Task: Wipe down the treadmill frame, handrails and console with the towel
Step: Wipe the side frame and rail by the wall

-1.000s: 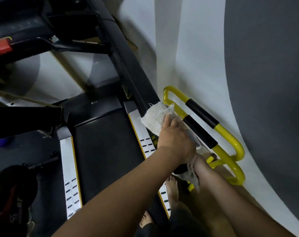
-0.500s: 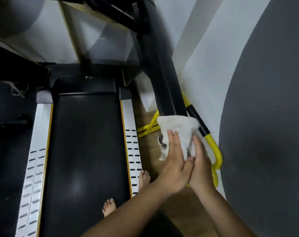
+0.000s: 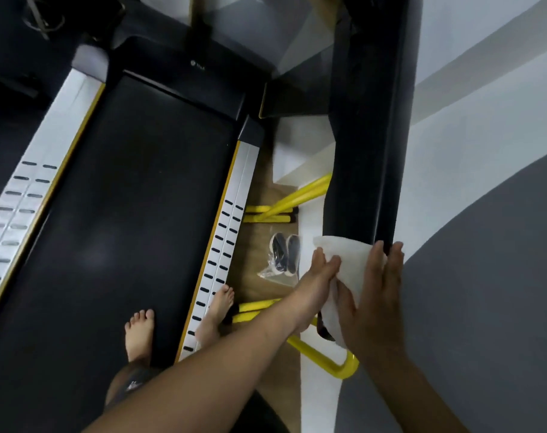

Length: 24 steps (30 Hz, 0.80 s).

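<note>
Here, towel (image 3: pixel 350 260) lies wrapped over the near end of the black handrail (image 3: pixel 365 151), pressed there by left hand (image 3: pixel 315 279) and right hand (image 3: pixel 375 301), both flat with straight fingers and gripping nothing; uneven pressure would probably let it slip to the floor (image 3: pixel 256 251).

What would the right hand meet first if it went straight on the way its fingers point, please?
The right hand would likely meet the black upright just beyond the towel; depth unclear.
</note>
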### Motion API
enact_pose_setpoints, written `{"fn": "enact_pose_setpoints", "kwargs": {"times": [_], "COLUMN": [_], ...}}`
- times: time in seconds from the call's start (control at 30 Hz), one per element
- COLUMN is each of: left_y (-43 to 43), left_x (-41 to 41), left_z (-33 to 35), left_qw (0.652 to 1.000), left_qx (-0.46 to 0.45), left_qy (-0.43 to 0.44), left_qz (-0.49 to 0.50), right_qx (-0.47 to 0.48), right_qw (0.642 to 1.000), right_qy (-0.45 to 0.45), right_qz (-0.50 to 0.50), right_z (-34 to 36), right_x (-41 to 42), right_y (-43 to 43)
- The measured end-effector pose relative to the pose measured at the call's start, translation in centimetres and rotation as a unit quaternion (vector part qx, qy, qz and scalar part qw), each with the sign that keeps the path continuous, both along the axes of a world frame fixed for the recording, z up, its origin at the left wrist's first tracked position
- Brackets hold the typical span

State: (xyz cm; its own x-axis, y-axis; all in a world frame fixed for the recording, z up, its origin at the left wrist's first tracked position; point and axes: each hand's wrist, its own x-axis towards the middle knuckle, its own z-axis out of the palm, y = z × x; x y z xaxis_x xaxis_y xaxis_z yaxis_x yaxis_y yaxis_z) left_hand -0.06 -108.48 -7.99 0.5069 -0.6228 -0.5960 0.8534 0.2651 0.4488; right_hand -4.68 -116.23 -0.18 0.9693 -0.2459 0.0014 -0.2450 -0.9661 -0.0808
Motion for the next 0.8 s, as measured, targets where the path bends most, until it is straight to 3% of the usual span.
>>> {"fn": "enact_pose_setpoints", "kwargs": {"times": [0.17,0.3,0.4,0.47,0.53,0.67,0.8], "left_y": [-0.5,-0.9,-1.0,-0.8,-1.4,-1.3,0.0], "left_x": [-0.7,3.9,7.8,9.3,9.9,5.7,1.0], "left_z": [-1.8,-1.6,-0.6,-0.2,0.5,0.5,1.8], "left_qw": [0.997,1.000,0.996,0.994,0.994,0.992,0.993], "left_qx": [-0.051,0.013,0.070,0.067,0.086,0.119,0.093], "left_qy": [0.056,0.024,-0.041,-0.076,-0.060,-0.030,0.039], "left_qz": [0.006,-0.005,0.022,0.033,0.011,-0.032,-0.056], "right_qx": [-0.105,-0.153,-0.225,-0.212,-0.143,-0.006,-0.016], "right_qw": [0.986,0.975,0.964,0.967,0.984,1.000,0.999], "right_qy": [0.097,0.098,0.091,0.074,0.039,0.004,-0.006], "right_qz": [0.088,0.132,0.111,0.117,0.099,-0.010,-0.051], "right_z": [0.8,1.1,1.5,2.0,2.2,1.7,0.9], "right_x": [4.7,7.8,12.7,15.6,16.2,13.0,7.7], "right_y": [-1.0,-1.3,-0.8,-0.8,-1.2,-1.0,0.4]}}
